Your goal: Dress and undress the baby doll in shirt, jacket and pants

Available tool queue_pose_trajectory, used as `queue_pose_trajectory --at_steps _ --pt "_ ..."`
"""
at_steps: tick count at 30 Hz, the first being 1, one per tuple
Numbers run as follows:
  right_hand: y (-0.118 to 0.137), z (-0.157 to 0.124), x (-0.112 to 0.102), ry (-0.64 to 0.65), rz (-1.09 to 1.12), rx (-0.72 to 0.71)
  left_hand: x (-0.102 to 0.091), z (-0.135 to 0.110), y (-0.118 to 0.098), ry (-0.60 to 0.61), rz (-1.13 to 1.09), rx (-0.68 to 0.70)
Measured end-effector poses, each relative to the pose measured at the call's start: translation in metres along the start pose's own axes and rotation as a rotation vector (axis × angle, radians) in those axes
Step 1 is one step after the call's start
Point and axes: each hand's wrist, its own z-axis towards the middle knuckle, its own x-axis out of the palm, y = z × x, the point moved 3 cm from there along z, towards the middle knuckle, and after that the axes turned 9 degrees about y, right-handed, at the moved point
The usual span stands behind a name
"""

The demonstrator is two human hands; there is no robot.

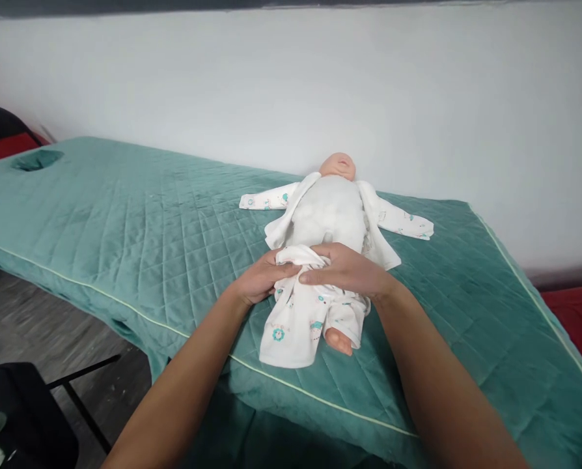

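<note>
A baby doll (327, 208) lies on its back on the green quilted cover, its head toward the wall. Its patterned white jacket (405, 223) hangs open at the front, with both sleeves spread outward. White baby trousers (291, 332) with small teal prints lie over the legs, and one foot (338, 341) shows at a leg opening. My left hand (262, 277) is closed on the trousers' bunched waistband, thumb on top. From the other side, my right hand (347, 268) grips the same waistband. Cloth hides some of the fingertips on both hands.
The green-covered bed (139, 215) has a face hole (37, 160) at its far left end. A white wall (271, 85) runs behind it. A black chair (22, 410) stands at the lower left, and something red (577, 319) is at the right edge.
</note>
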Motion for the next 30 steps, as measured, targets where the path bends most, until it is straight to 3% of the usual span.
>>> queue_pose_trajectory --at_steps 2,4,9,12,15,18,25,30 --pt "0.0014 0.0002 0.0005 0.108 -0.056 0.005 0.0002 0.0002 -0.001 -0.011 -0.002 0.016" --pt "0.0004 -0.0001 0.0008 0.133 -0.067 0.022 0.001 0.0003 -0.0024 -0.012 -0.004 0.032" --pt "-0.0055 -0.0019 0.0001 -0.034 0.076 0.009 0.0036 0.0006 -0.0046 0.013 -0.043 0.011" --pt "-0.0077 -0.0026 -0.0021 -0.14 0.158 0.018 0.0042 0.001 -0.0071 0.122 0.008 -0.016" --pt "-0.0074 -0.0027 -0.0034 -0.198 0.191 0.025 0.0027 0.0006 -0.0086 0.237 0.119 -0.076" --pt "-0.0065 -0.0022 -0.0025 -0.215 0.185 0.033 0.0004 -0.0006 -0.0082 0.251 0.172 -0.116" --pt "-0.0058 -0.0003 0.0004 -0.17 0.109 -0.042 0.003 -0.0034 -0.0053 0.199 0.024 -0.049" --pt "-0.0041 -0.002 0.0011 0.001 0.076 -0.02 0.0038 -0.0048 -0.0009 0.243 -0.048 -0.003"
